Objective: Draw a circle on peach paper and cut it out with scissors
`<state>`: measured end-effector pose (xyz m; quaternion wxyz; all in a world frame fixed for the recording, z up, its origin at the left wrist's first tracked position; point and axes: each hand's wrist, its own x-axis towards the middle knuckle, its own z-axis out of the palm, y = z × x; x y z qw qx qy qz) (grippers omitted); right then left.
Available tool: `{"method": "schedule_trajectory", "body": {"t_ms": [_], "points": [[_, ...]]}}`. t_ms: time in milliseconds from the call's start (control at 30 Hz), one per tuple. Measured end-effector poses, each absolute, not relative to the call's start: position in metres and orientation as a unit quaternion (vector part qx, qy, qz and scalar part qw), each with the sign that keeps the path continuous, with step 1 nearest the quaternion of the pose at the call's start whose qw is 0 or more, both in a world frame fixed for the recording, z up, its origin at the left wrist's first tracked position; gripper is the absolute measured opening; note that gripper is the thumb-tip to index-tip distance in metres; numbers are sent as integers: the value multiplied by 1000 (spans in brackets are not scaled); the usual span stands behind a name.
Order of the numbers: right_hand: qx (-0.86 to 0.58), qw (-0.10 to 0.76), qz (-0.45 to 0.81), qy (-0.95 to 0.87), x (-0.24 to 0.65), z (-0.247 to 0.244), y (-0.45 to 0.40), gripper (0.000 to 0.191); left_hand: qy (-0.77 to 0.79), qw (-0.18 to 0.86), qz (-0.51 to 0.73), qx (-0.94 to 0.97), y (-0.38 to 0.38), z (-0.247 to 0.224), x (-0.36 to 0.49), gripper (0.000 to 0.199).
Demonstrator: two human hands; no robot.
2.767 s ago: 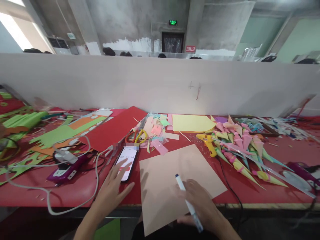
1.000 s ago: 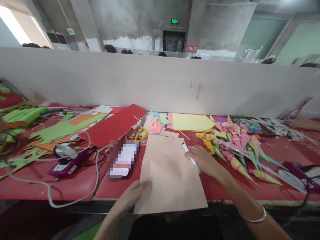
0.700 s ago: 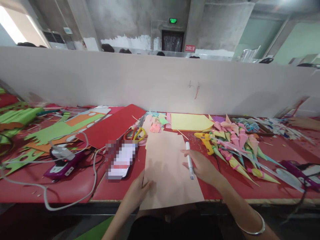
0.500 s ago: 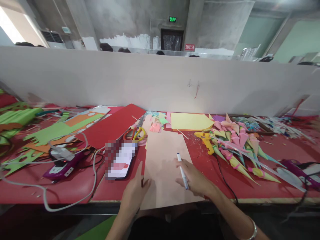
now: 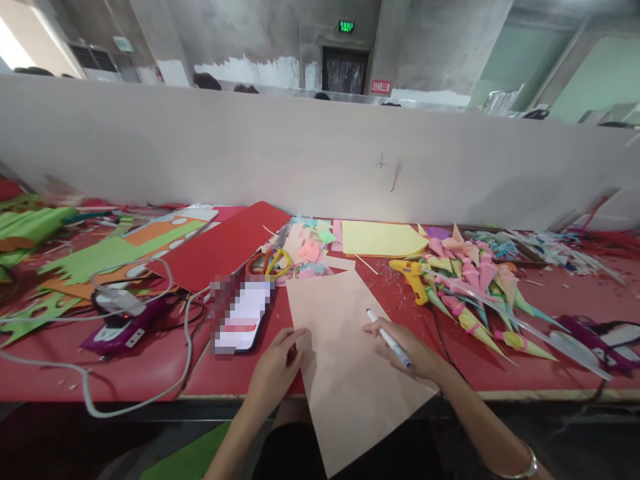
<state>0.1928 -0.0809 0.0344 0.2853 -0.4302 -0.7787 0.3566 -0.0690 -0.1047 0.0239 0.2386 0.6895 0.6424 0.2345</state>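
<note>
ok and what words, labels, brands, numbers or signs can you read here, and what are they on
"EXIT", on the green lit sign above the door; the characters over it are too small to read surely.
"卫生间", the start of the red sign right of the door; the rest is too blurred.
Phone: screen pixelated, unreadable.
White pen: no print legible.

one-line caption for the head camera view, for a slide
A right hand holds a white marker over pale pink paper, left hand at its edge.
</note>
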Motion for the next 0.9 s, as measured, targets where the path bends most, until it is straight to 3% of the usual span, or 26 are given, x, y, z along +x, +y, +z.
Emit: {"method": "schedule_trajectory", "body": {"t_ms": [267,467,633,800,900], "points": [[-474,299,207,-802,161,31,-109,20,658,211,301,657,-125,14,-76,48],[-518,245,128,-810,141,10,-134,30,661,202,307,655,-148,9,-74,52],[-469,227,193,-831,166,12,-116,22,653,237,267,668,-155,19,-73,45],[-419,304,325,-791,192,17,-88,6,660,254,208,676,-160,31,-67,37],[-417,308,351,-780,196,19,-78,8,657,272,194,676,-163,31,-60,36]]}}
